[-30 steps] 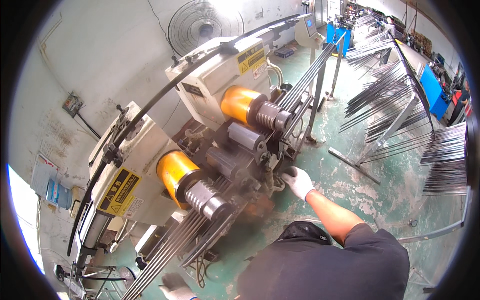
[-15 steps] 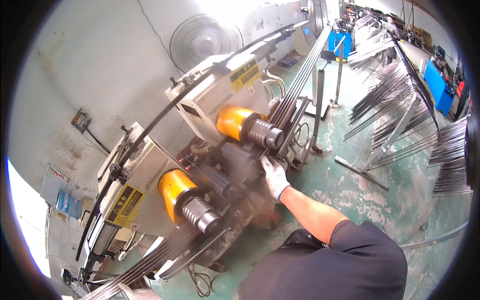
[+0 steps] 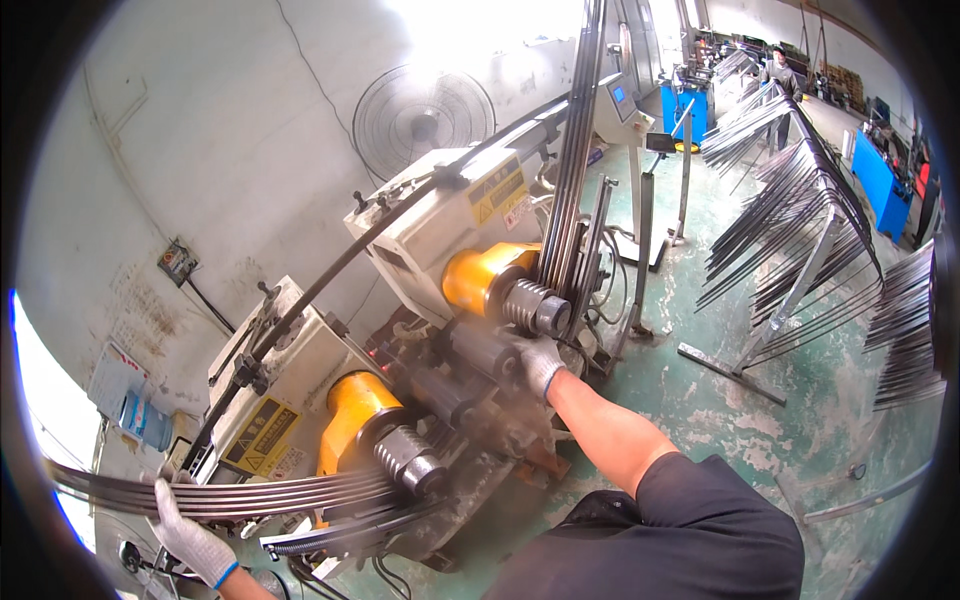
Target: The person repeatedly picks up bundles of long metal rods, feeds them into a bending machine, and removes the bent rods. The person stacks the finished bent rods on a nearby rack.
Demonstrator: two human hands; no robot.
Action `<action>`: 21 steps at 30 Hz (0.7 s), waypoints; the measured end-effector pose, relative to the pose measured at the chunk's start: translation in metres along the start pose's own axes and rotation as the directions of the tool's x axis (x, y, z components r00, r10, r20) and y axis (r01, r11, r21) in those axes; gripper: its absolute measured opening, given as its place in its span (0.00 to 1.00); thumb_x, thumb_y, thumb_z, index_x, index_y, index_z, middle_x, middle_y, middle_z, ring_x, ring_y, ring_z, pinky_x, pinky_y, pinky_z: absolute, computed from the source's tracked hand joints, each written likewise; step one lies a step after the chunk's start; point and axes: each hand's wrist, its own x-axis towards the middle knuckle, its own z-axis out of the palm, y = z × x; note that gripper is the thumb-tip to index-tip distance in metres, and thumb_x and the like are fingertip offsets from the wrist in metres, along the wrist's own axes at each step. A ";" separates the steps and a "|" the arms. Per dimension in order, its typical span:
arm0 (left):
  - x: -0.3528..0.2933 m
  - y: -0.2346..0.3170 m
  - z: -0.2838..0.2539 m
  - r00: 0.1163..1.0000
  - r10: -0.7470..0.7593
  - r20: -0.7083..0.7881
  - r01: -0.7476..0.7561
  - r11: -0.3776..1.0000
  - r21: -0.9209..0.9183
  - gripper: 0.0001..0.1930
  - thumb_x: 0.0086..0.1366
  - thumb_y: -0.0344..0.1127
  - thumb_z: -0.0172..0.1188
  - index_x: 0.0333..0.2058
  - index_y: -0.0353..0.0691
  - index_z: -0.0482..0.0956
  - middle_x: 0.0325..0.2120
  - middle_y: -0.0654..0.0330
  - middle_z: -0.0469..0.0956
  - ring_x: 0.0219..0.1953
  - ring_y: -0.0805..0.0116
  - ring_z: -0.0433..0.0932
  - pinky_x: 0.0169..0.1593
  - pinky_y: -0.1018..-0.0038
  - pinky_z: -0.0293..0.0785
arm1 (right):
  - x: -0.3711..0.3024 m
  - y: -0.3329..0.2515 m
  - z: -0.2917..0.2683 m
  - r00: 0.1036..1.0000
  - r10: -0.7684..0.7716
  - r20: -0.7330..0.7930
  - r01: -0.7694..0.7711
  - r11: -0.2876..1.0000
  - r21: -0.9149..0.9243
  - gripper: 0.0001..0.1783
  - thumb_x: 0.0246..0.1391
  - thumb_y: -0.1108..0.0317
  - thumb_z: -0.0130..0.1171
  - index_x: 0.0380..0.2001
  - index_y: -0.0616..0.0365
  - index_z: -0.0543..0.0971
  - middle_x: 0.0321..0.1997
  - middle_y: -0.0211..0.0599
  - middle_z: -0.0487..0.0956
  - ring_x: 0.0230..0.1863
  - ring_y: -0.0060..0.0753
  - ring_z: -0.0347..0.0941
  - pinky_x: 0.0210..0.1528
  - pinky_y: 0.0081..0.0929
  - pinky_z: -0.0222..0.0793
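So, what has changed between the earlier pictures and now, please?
The long rods swung upward on both sides of the machine. The left gloved hand rose from the lower edge and now touches them; the right gloved hand moved closer to the ridged roller above it. The fan and rack stayed.

We're peering down from head height, fisheye-wide, close beside this cream metal machine with two orange cylinders.
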 end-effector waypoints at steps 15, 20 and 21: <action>-0.068 0.056 0.189 0.807 0.243 0.539 -0.366 0.921 0.133 0.20 0.75 0.27 0.51 0.64 0.31 0.68 0.37 0.62 0.75 0.34 0.74 0.76 0.41 0.75 0.74 | -0.006 -0.013 -0.016 0.981 -0.179 0.075 0.192 0.952 -0.239 0.28 0.55 0.65 0.74 0.57 0.68 0.81 0.50 0.44 0.86 0.47 0.34 0.82 0.51 0.34 0.78; -0.066 0.046 0.188 0.792 0.255 0.554 -0.372 0.922 0.107 0.18 0.75 0.28 0.52 0.60 0.29 0.71 0.38 0.60 0.76 0.36 0.72 0.75 0.44 0.74 0.74 | -0.019 -0.027 -0.013 0.990 -0.142 0.022 0.143 0.960 -0.240 0.27 0.56 0.65 0.72 0.56 0.67 0.81 0.48 0.46 0.86 0.45 0.37 0.83 0.50 0.35 0.78; -0.059 0.039 0.189 0.791 0.287 0.541 -0.381 0.922 0.068 0.18 0.75 0.27 0.52 0.61 0.35 0.71 0.35 0.64 0.72 0.32 0.76 0.74 0.38 0.76 0.76 | -0.011 -0.020 -0.020 0.980 -0.191 0.058 0.199 0.949 -0.245 0.27 0.55 0.65 0.72 0.57 0.67 0.81 0.48 0.47 0.86 0.45 0.38 0.83 0.50 0.35 0.78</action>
